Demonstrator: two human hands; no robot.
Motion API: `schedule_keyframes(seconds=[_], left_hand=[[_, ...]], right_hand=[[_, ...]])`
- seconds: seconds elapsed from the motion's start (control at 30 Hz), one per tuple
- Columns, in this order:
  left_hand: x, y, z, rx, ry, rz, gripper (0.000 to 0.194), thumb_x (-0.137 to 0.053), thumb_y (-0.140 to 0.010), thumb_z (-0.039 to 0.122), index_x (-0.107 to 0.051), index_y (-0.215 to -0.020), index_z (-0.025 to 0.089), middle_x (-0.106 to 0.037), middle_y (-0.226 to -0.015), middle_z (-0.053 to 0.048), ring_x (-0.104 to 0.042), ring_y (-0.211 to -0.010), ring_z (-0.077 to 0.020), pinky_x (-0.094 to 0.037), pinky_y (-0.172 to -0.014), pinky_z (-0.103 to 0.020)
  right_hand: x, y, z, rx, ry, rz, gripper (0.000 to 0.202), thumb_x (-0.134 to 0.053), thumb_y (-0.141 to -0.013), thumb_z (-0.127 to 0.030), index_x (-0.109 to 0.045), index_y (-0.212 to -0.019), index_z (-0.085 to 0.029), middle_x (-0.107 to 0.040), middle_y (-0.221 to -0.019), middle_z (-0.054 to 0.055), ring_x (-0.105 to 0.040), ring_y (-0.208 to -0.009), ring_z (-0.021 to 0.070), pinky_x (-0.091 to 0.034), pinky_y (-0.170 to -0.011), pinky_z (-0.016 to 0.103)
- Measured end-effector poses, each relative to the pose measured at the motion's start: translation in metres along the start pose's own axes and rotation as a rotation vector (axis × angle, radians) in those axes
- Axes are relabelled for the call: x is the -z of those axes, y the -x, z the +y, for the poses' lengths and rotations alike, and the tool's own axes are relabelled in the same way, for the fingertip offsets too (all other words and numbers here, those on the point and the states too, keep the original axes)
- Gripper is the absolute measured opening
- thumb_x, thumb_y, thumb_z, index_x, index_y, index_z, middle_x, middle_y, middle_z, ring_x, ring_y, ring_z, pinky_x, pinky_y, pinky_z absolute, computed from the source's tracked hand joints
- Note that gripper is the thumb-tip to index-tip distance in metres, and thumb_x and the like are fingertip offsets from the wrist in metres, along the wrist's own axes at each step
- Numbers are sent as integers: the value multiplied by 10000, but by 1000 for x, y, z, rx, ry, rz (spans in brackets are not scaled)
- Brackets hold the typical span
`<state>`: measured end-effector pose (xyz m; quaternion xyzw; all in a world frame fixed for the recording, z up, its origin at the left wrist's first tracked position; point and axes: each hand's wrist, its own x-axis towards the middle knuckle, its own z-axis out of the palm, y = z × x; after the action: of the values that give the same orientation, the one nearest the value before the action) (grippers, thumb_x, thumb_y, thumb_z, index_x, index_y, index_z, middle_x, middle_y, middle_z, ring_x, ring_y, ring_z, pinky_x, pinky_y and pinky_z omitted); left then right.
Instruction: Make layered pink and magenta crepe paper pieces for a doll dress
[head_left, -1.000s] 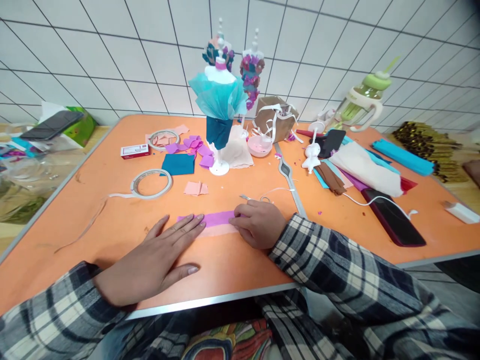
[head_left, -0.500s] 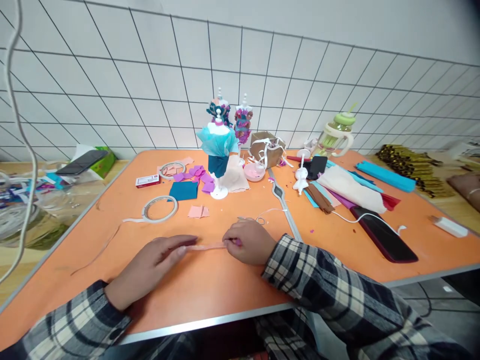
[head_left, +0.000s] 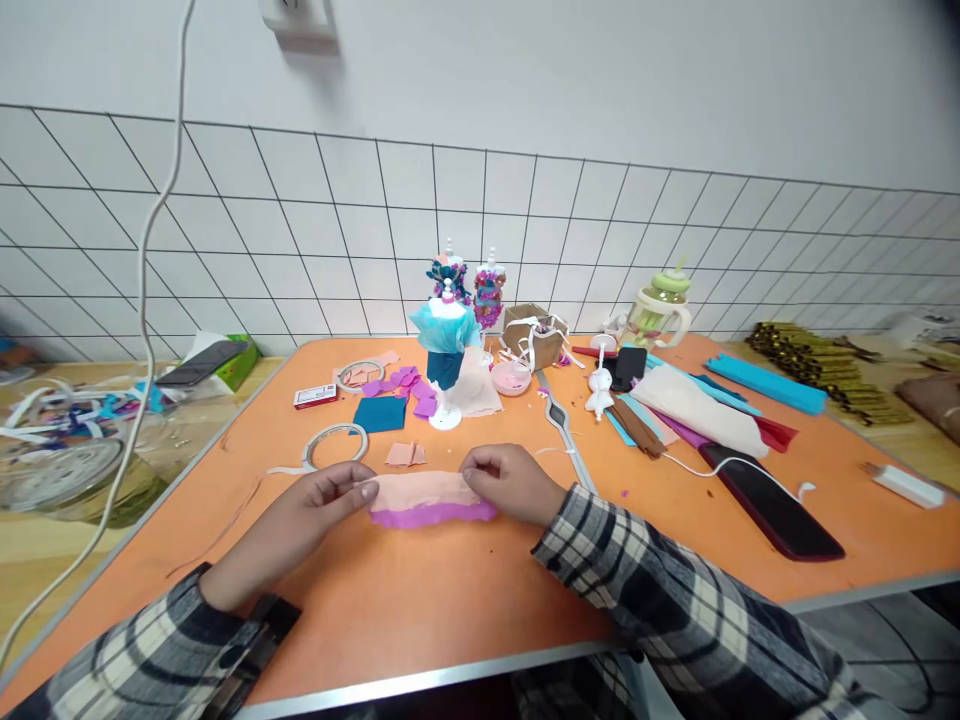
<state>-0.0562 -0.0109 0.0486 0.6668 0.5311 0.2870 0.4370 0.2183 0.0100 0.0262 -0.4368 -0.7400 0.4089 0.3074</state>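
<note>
A strip of crepe paper [head_left: 427, 493], peach above with a purple lower edge, spans the space between my hands. My left hand [head_left: 307, 515] pinches its left end between thumb and fingers. At the right end, my right hand [head_left: 514, 484] grips the upper corner with bent fingers. Just beyond the strip lie folded peach paper pieces [head_left: 406, 454]. A roll of white tape [head_left: 335, 430] rests behind my left hand, its loose end trailing left. Farther back stands a small white dress form [head_left: 446, 418] wearing a light blue ruffle and dark teal wrap.
Teal paper squares [head_left: 379, 414], purple paper pieces [head_left: 405, 379] and a small red-and-white box [head_left: 315, 397] lie back left. A pink bowl [head_left: 511, 378] stands near a brown box [head_left: 531, 325]. To the right are a phone [head_left: 776, 510], paper rolls [head_left: 697, 405] and a green-lidded bottle [head_left: 660, 308].
The strip, which looked narrow and pale before, now shows a broad peach face and purple edge. My hands still hold its ends. The view has tilted upward, showing more wall.
</note>
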Motion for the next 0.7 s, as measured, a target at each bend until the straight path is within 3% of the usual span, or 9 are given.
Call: schedule_keyframes(seconds=[0.1, 0.17, 0.3, 0.4, 0.53, 0.7], left_hand=[[-1, -3, 12, -16, 0, 3, 443, -643, -810, 650, -664, -784, 208, -622, -733, 0, -570, -699, -186, -484, -672, -277], [-1, -6, 15, -21, -10, 10, 457, -644, -799, 664, -676, -804, 208, -623, -738, -4, -572, -695, -195, -478, -660, -287], [0, -10, 11, -26, -49, 76, 479, -634, -806, 671, -703, -918, 210, -658, -839, -34, -604, -769, -231, -473, -687, -317], [1, -9, 7, -8, -52, 124, 562, -644, -809, 662, -668, -1132, 203, -661, -825, -35, -616, -779, -246, -472, -684, -330], [-1, -10, 14, 1, 155, 85, 743, -679, -812, 617, -484, -1396, 201, -717, -838, -35, -671, -873, -264, -504, -813, -361], [-3, -19, 26, 3, 245, 54, 890, -805, -722, 517, -414, -1456, 199, -709, -780, -11, -674, -799, -249, -502, -751, -340]], right_hand=[[-1, 0, 0, -24, -114, -18, 256, -556, -897, -345, -568, -711, -170, -518, -653, -32, -481, -628, 110, -364, -595, 233], [-3, 1, 1, -53, -183, -32, 236, -640, -843, -393, -587, -784, -171, -552, -695, -28, -511, -646, 117, -393, -602, 235], [-6, 2, 5, -111, -273, 18, 317, -763, -704, -301, -620, -956, -172, -629, -828, 5, -578, -722, 140, -462, -656, 255], [-5, 1, 4, -118, -345, 47, 346, -722, -721, -266, -612, -1037, -178, -661, -898, 27, -615, -738, 145, -509, -663, 272], [-2, -3, 1, -97, -390, 109, 372, -707, -727, -251, -610, -1079, -183, -680, -944, 41, -649, -770, 157, -535, -641, 269], [4, -4, -2, -75, -357, 189, 380, -714, -740, -239, -632, -1106, -184, -681, -949, 36, -653, -777, 158, -539, -655, 269]])
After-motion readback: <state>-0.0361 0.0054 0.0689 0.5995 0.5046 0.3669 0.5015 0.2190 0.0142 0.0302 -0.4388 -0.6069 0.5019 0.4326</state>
